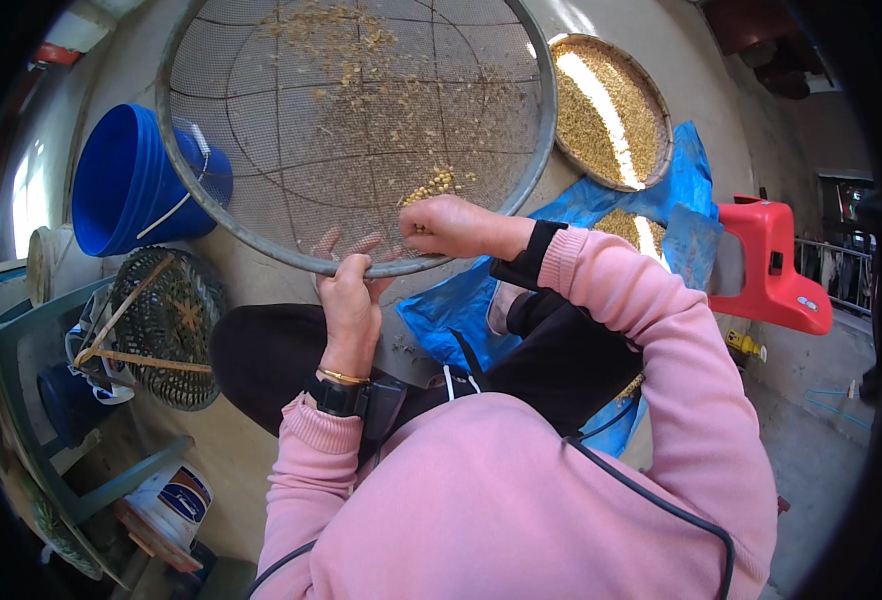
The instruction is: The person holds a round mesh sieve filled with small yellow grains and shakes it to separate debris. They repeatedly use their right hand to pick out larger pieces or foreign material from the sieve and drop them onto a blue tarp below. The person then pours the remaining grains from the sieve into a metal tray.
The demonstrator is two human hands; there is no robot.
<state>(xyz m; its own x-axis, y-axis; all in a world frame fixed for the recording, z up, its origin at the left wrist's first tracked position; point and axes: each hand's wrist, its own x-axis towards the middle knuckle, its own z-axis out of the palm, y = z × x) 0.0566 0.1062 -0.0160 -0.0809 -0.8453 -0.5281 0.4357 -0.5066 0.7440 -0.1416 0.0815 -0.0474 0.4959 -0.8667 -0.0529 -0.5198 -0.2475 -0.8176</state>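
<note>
A large round wire-mesh sieve (283, 142) with a grey rim fills the upper middle of the head view. My left hand (351, 300) grips its near rim, thumb on top and fingers beneath the mesh. Inside the rim, my right hand (448, 225) curls over the mesh beside a small heap of yellow beans (437, 184). A few beans show at its curled fingers; how many it holds is hidden. Dry husks and chaff (351, 45) are scattered over the far part of the mesh.
A round woven tray (606, 105) of beans lies at the upper right, near blue plastic sheeting (456, 307) and a red plastic stool (771, 262). At left are a blue bucket (111, 180), a dark woven basket (178, 322) and a white bucket (167, 502).
</note>
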